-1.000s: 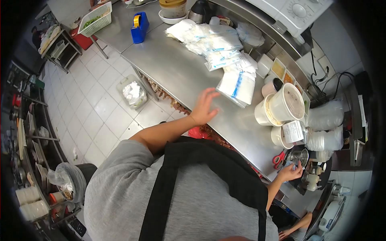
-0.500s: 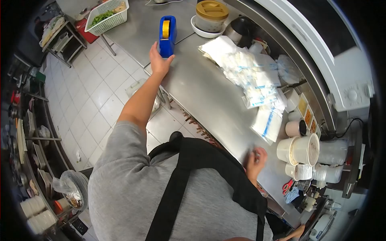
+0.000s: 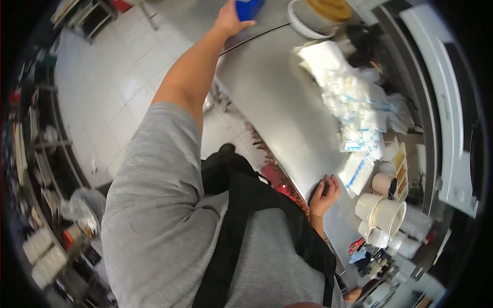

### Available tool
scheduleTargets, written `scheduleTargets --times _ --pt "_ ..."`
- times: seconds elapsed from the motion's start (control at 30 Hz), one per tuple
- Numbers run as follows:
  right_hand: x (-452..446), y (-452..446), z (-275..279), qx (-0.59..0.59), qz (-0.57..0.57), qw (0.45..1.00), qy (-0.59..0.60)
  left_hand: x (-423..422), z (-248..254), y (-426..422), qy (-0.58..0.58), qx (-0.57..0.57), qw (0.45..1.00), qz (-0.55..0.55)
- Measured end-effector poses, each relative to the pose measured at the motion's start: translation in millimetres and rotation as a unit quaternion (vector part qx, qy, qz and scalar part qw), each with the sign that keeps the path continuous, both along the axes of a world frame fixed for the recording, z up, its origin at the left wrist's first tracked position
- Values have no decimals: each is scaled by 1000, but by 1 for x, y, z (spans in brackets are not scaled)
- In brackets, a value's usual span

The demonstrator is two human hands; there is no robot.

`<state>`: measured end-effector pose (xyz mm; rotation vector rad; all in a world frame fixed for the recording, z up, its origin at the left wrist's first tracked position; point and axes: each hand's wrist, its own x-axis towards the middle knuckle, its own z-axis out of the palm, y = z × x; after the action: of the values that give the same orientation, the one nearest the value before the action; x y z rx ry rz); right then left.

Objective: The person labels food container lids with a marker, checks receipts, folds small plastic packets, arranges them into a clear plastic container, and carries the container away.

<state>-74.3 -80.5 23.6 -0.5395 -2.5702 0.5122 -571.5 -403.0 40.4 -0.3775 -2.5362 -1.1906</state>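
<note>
Passable along bare counter [image 3: 277,102] between left hand [image 3: 231,21] and right hand [image 3: 324,197]; blocked farther back by white packets [image 3: 359,105] (loosely heaped) and tubs [image 3: 387,216]; probably tight behind, though blurred.

I had the table [image 3: 277,113] running from the top of my view towards the lower right, with floor [image 3: 126,82] to its left and shelves [image 3: 51,145] left of that. At the far end, the left hand [image 3: 229,21] was at the dispenser [image 3: 250,7]; to their right, the jar [image 3: 328,11] stood in a bowl [image 3: 299,23]. Packets [image 3: 358,108] lay nearer me, along the right side. The right hand [image 3: 324,196] was left of the nearest packet, with tubs [image 3: 371,208] further right and scissors [image 3: 356,246] before them.
</note>
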Motion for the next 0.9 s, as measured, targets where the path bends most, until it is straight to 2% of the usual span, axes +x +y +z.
scheduleTargets --times 0.1,0.17,0.27,0.33,0.4,0.47,0.5,0.57,0.6,0.63,0.67,0.7,0.77,0.83,0.9 --pt "1 4 -6 -15 18 1000 3 76 8 -31 184 -22 981 51" --pt "2 8 -11 -6 26 1000 9 143 -16 -74 195 -4 977 83" --pt "-3 7 -9 15 33 999 12 244 -89 -150 -12 -54 987 150" --pt "-21 -27 10 -62 53 995 54 314 -158 -204 -118 -127 954 245" --pt "-39 -71 15 -173 98 978 59 375 -201 -245 -218 -170 921 274" --pt "-57 -118 10 -310 159 937 24 414 -227 -274 -351 -192 871 285" --pt "-73 -153 11 -307 215 927 9 419 -234 -288 -453 -195 825 276" --pt "-104 -217 10 -379 225 885 -151 421 -254 -315 -582 -197 762 203" --pt "-115 -240 -11 -461 234 829 -212 412 -249 -321 -624 -197 739 159" --pt "-129 -266 -23 -526 197 765 -316 406 -255 -331 -643 -204 733 90" --pt "-135 -290 -55 -573 183 723 -340 412 -291 -348 -648 -225 728 18" --pt "-146 -321 -75 -596 158 699 -364 403 -290 -352 -712 -183 678 7" --pt "-171 -368 -120 -642 100 647 -400 372 -262 -365 -745 -230 626 -23" --pt "-193 -408 -187 -692 38 588 -417 363 -250 -384 -739 -260 620 -47" --pt "-213 -431 -264 -676 -10 590 -440 354 -240 -398 -738 -272 616 -48"
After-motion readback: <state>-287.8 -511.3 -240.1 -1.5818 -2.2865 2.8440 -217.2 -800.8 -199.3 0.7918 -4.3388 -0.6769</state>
